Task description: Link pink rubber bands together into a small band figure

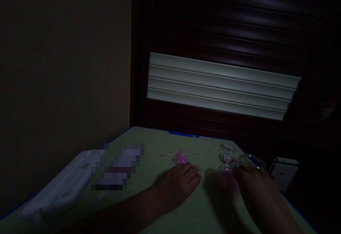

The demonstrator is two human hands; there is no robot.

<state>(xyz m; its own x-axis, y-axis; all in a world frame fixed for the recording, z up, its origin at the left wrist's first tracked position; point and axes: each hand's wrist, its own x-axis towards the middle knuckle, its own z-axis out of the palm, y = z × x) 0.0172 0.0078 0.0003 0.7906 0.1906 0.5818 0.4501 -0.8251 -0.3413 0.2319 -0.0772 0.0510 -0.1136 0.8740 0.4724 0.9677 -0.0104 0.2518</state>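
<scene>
The left hand (183, 184) is lying low over the table (149, 140), its fingers curling inward; whether they are gripping anything is impossible to tell. Just beyond those fingers, a small pink pile (179, 158) is sitting on the table, with thin, pale coloured bits scattering around it.

The right hand (255, 182) is reaching over the table's right side, its fingers bending downward. How far they are opening, and whether they are holding anything, is too dark to tell. Just beside these fingertips, on the side toward the left hand, a clear container with pink contents (227, 184) is showing. Beyond it, a patterned round piece (227, 158) and a clear round lid (228, 148) are lying in a row. A clear round rim (254, 160) is showing just past the right fingers, and a pale device (283, 172) is standing to their right.

Well left of the left fingers, a white tray-like object (64, 184) is resting beside a pixelated patch (119, 168).
</scene>
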